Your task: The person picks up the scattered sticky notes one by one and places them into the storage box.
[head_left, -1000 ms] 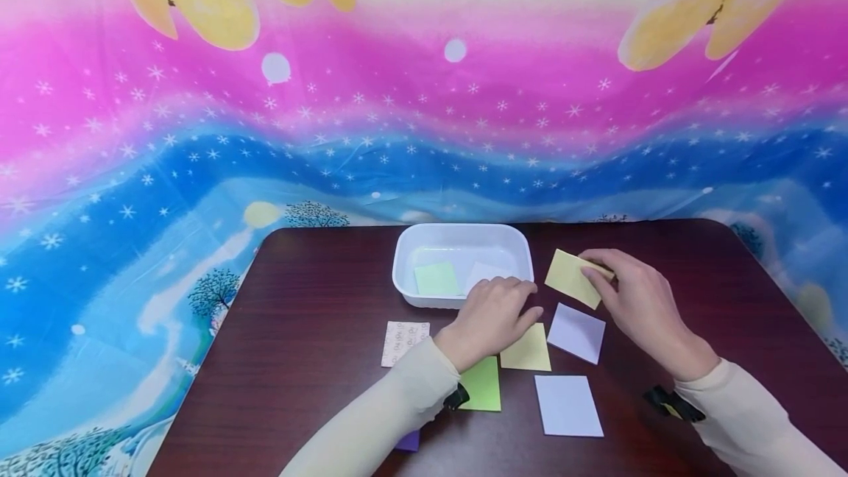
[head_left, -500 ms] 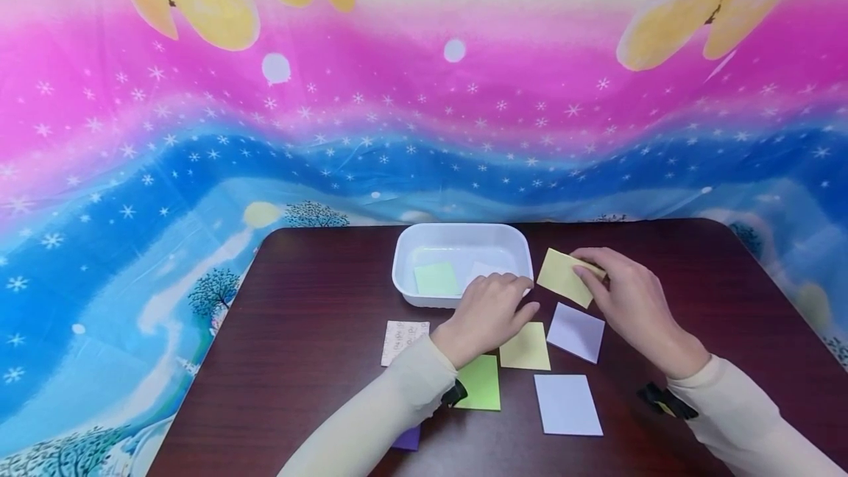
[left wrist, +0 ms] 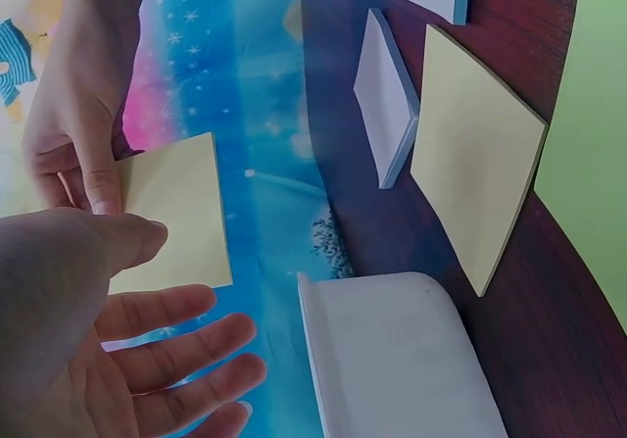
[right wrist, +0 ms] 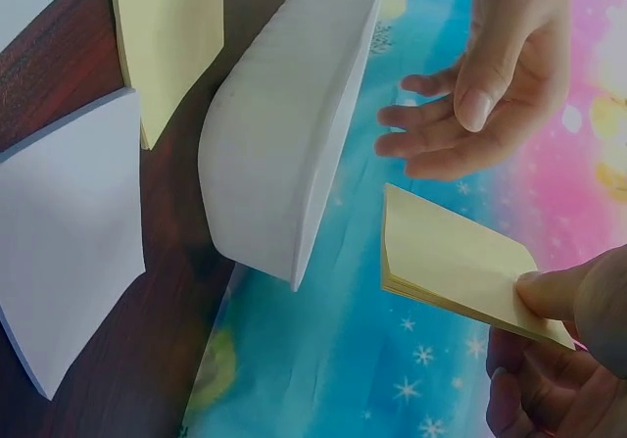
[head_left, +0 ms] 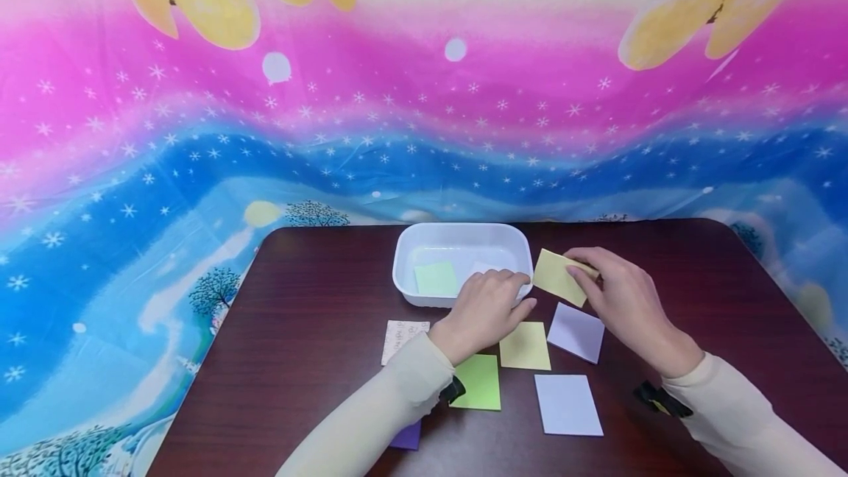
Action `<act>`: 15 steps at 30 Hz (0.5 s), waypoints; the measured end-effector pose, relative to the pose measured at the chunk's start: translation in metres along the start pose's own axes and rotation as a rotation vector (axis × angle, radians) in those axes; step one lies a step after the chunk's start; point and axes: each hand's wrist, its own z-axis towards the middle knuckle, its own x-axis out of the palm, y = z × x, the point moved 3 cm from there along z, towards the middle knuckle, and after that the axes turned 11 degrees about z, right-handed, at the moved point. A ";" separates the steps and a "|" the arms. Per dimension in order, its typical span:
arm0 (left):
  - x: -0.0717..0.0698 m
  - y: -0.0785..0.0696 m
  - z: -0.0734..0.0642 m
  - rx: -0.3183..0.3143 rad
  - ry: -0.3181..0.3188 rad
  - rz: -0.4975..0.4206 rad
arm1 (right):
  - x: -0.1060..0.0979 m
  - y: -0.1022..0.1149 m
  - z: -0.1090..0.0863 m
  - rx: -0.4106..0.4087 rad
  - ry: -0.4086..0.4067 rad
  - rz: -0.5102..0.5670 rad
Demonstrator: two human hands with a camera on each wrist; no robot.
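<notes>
My right hand point(head_left: 626, 300) pinches a pad of yellow sticky notes point(head_left: 559, 277) between thumb and fingers, held up just right of the white plastic tub point(head_left: 464, 302). In the right wrist view the yellow pad point(right wrist: 456, 262) shows its layered edge. My left hand point(head_left: 486, 311) hovers over the tub's near right corner, fingers spread and relaxed. The left wrist view shows that left hand point(left wrist: 167, 350) with nothing in its grasp, its thumb overlapping the yellow pad point(left wrist: 181, 213). Inside the tub lie a pale green pad point(head_left: 436, 279) and a white one, partly hidden by my left hand.
On the dark wooden table point(head_left: 318, 300) lie a patterned pad point(head_left: 400, 337), a green pad point(head_left: 480, 383), another yellow pad point(head_left: 525, 346), a lilac pad point(head_left: 576, 332), a white pad point(head_left: 568, 405) and a purple pad point(head_left: 406, 436) half under my left sleeve. A printed cloth point(head_left: 371, 94) hangs behind.
My right hand has moved slightly left with the yellow pad, closer to the tub and my left hand. The left hand has shifted a little to the left and up.
</notes>
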 end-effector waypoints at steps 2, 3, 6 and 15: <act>0.000 0.000 0.000 -0.002 0.006 -0.003 | 0.001 0.000 -0.001 0.003 0.005 0.000; -0.001 0.001 0.000 -0.005 0.009 -0.004 | 0.002 0.001 -0.001 0.005 0.007 0.001; -0.001 0.002 -0.001 -0.016 0.018 -0.007 | 0.004 0.001 -0.002 0.011 0.011 0.002; 0.000 0.008 -0.002 -0.042 0.017 -0.011 | 0.007 0.002 -0.001 0.002 0.020 0.014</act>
